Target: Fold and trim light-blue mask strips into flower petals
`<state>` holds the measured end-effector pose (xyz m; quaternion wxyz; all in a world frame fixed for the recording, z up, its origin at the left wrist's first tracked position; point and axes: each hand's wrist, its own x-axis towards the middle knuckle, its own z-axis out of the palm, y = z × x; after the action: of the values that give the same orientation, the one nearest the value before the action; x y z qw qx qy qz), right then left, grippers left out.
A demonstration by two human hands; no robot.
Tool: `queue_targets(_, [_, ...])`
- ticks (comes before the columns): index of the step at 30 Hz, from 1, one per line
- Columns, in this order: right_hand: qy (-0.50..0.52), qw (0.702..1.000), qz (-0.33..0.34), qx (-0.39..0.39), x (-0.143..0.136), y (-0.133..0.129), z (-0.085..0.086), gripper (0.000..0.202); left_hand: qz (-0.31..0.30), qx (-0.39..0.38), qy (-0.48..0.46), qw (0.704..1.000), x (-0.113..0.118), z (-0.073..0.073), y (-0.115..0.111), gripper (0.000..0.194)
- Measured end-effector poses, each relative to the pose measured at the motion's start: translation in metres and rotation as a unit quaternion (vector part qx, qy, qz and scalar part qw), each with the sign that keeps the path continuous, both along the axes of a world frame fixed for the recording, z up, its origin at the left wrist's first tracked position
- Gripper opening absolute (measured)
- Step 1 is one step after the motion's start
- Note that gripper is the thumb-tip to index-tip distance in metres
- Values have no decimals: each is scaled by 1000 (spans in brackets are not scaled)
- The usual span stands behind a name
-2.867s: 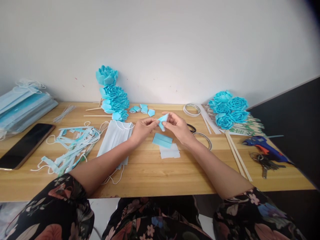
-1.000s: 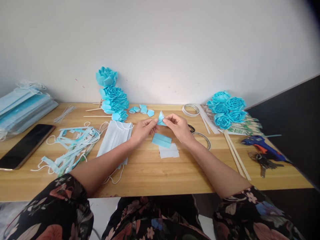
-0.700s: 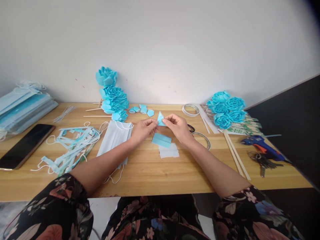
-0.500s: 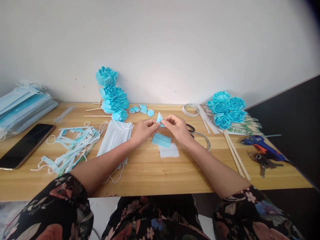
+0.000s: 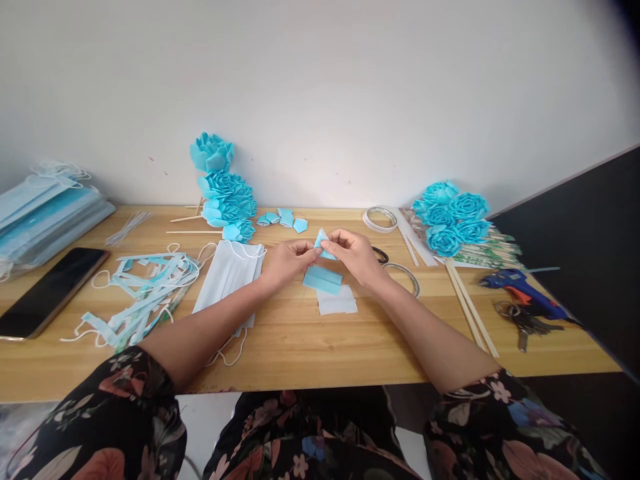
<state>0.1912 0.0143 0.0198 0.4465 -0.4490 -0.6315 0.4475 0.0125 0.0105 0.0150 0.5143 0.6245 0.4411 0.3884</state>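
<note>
A small folded blue piece (image 5: 323,244) with a pointed top is pinched between both hands above the table. My left hand (image 5: 291,263) grips its left side with thumb and fingertips. On its right side, my right hand (image 5: 351,255) holds it the same way. Just below the hands lies a flat blue rectangle (image 5: 323,280), partly over a white piece (image 5: 338,301). Several small folded blue pieces (image 5: 286,217) rest near the wall. A whole mask (image 5: 227,277) lies beside my left forearm.
Blue flowers (image 5: 230,197) on sticks stand left, with more flowers (image 5: 453,217) right. Mask scraps (image 5: 145,293), a phone (image 5: 53,290) and stacked masks (image 5: 50,213) are left. Tape rolls (image 5: 380,219), a glue gun (image 5: 523,291) and keys (image 5: 525,325) are right.
The folded piece shows more of its blue face between the fingertips, and its tip sits slightly lower and to the right. Both hands keep their pinch.
</note>
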Motion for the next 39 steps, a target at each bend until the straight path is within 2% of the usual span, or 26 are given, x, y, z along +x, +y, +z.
queue_targets(10, [-10, 1000, -7, 21, 0, 0, -1, 27, -32, 11, -13, 999, -1, -1, 1, 42])
queue_targets(14, [18, 998, -49, 42, 10, 4, 8, 30, -37, -26, -97, 994, -4, 2, 4, 40])
queue_targets(18, [25, 990, -88, 106, 24, 13, 16, 29, -27, -74, -208, 975, -8, 10, 7, 39])
queue_targets(23, [26, 982, -114, 146, 35, 21, 15, 29, -27, -93, -253, 963, -11, 13, 10, 36])
queue_targets(25, [-2, 982, -104, 157, 34, 20, 13, 30, -31, -106, -247, 963, -10, 12, 9, 37])
queue_targets(28, [-73, 978, -56, 188, 26, 14, 12, 31, -51, -119, -238, 963, -8, 11, 7, 39])
queue_targets(34, [-164, 936, 39, 310, 13, 3, 15, 39, -92, -135, -234, 959, -5, 7, 5, 37])
queue_targets(39, [-175, 928, 41, 326, 14, 2, 18, 18, -91, -140, -219, 961, -4, 4, 5, 37])
